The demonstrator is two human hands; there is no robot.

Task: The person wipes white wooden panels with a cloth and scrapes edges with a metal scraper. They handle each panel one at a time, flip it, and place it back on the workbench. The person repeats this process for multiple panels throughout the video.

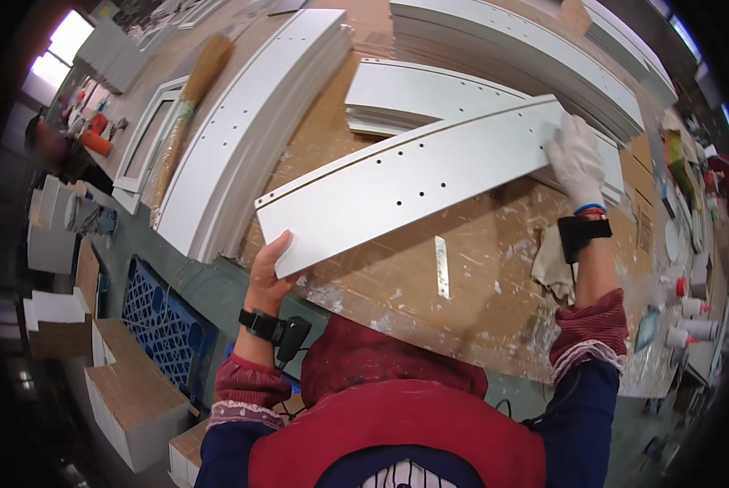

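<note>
Between my two hands I hold a long white panel (340,199), tilted with its right end farther from me. Small dark holes dot its face, and a groove runs along its far edge. My bare left hand (268,268) grips the near left corner, thumb on top. At the other end my right hand (577,161), in a white glove, is closed around the panel's end; its fingertips are partly hidden. Beneath and beyond lies a short stack of similar white panels (417,88), partly covered by the held one.
Stacked white panels stand left (250,114) and at the back (519,49). A steel ruler (441,267) and a crumpled cloth (553,264) lie on the cardboard-covered table (364,301). Left are a brush (193,98) and blue pallet (165,317); right, several bottles (694,329). Another person (51,150) is at far left.
</note>
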